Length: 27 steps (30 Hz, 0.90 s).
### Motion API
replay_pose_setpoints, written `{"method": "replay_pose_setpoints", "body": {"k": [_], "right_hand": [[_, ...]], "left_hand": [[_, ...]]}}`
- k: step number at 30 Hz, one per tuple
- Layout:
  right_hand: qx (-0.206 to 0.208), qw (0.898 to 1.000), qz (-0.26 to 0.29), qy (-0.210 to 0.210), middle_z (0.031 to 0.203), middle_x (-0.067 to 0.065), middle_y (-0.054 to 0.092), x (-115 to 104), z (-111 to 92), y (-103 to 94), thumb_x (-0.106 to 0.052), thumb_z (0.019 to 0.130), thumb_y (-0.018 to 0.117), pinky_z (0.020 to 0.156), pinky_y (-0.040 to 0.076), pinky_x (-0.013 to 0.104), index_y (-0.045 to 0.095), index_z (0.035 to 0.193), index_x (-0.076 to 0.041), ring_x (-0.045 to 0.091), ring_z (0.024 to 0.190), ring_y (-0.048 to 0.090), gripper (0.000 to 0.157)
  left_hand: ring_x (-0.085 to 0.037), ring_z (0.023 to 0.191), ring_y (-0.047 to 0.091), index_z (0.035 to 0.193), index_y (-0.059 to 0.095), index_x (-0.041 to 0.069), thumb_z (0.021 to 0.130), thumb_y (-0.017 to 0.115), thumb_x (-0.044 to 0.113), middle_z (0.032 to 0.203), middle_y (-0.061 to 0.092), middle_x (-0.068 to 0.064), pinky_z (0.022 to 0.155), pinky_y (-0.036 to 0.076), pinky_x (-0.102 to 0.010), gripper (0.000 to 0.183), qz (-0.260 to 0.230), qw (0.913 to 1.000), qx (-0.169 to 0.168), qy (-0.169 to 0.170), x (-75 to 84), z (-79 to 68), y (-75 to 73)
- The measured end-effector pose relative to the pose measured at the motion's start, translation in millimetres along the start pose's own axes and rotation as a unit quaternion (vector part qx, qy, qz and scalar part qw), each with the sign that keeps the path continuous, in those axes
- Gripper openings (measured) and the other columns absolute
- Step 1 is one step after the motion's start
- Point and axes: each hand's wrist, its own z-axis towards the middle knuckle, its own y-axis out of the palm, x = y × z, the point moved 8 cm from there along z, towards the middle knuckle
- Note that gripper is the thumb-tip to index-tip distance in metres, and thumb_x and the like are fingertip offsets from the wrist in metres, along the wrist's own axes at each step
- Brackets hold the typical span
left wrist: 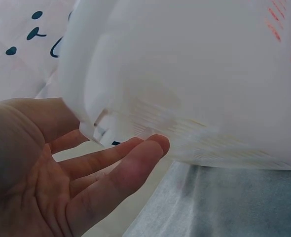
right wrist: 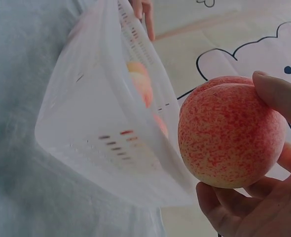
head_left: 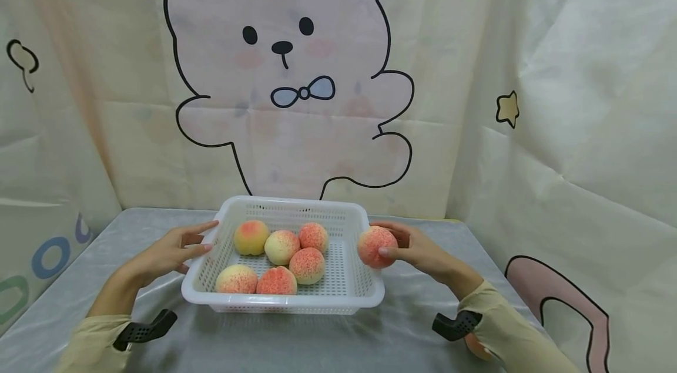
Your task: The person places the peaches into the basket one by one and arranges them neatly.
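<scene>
A white plastic basket (head_left: 338, 302) with slotted walls stands on the table, with several peaches (head_left: 282, 248) inside, some yellowish and some speckled red. My right hand (head_left: 418, 249) holds another red-speckled peach (head_left: 377, 247) at the basket's right rim. In the right wrist view, thumb and fingers grip this peach (right wrist: 232, 133) from the side, and the basket wall (right wrist: 86, 133) is beside it. My left hand (head_left: 164, 252) is at the basket's left rim, its extended fingertips right at the edge. Seen from the left wrist, those fingers (left wrist: 130, 173) lie loosely against the basket's outer wall (left wrist: 150, 74).
Partly hidden under my right forearm, another peach (head_left: 478, 348) lies on the grey-covered table (head_left: 296, 340). Behind the table hangs a pale curtain (head_left: 439, 150) printed with a cartoon bear; more printed cloth closes off both sides. Each wrist wears a black strap device (head_left: 145, 331).
</scene>
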Motion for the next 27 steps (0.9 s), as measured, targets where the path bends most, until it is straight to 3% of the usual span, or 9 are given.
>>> {"method": "replay_pose_setpoints", "body": {"k": [10, 27], "right_hand": [[-0.026, 0.999, 0.013, -0.015, 0.137, 0.013, 0.061, -12.5, 9.9, 18.2, -0.021, 0.096, 0.069, 0.097, 0.053, 0.035, 0.048, 0.149, -0.017, 0.02, 0.118, 0.061, 0.057], [-0.064, 0.997, 0.035, -0.01, 0.135, 0.01, 0.062, -15.2, 23.7, 44.1, -0.021, 0.096, 0.069, 0.095, 0.055, 0.032, 0.048, 0.149, -0.017, 0.021, 0.116, 0.062, 0.056]], "left_hand": [[-0.028, 0.109, 0.066, 0.162, 0.019, 0.007, 0.102, 0.061, 0.026, 0.144, 0.049, -0.035, 0.077, 0.062, -0.044, 0.076, 0.0, 1.0, 0.002, -0.002, 0.6, -0.6, 0.1], [-0.028, 0.11, 0.066, 0.162, 0.019, 0.007, 0.101, 0.062, 0.027, 0.145, 0.048, -0.035, 0.076, 0.062, -0.044, 0.077, 0.001, 1.0, 0.001, -0.004, -2.5, 0.7, 0.0]]}}
